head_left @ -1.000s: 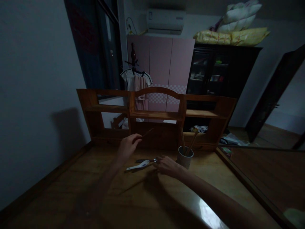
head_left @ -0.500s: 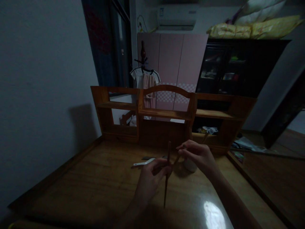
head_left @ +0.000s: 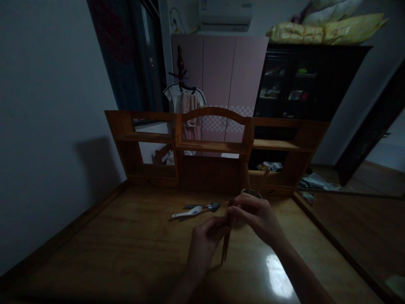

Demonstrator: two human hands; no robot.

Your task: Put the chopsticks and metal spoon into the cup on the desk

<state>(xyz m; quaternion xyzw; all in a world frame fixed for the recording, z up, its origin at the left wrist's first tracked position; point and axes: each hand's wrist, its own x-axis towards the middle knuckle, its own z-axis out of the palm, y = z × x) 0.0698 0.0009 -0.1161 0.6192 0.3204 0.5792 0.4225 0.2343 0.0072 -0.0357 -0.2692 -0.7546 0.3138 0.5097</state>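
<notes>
My left hand (head_left: 207,240) is closed around thin wooden chopsticks (head_left: 225,249), whose lower ends point down over the table. Touching or nearly touching it, my right hand (head_left: 256,215) pinches at their upper ends, which are partly hidden by the fingers. Just behind the right hand stands a pale cup (head_left: 259,196), mostly covered by that hand, with more chopsticks (head_left: 263,181) leaning up out of it. Left of the hands, a white spoon (head_left: 188,213) lies on the table beside a dark-headed utensil (head_left: 214,207).
The wooden table (head_left: 133,236) has a raised edge on the right and meets a wall (head_left: 47,126) on the left. A wooden shelf rack (head_left: 211,146) runs along its back, with a small clear-wrapped item (head_left: 272,166) on the right side. Light glares off the front right.
The right hand has come down and left to the left hand, and the chopsticks now hang side by side. The view has shifted, so the spoon and dark utensil show more fully.
</notes>
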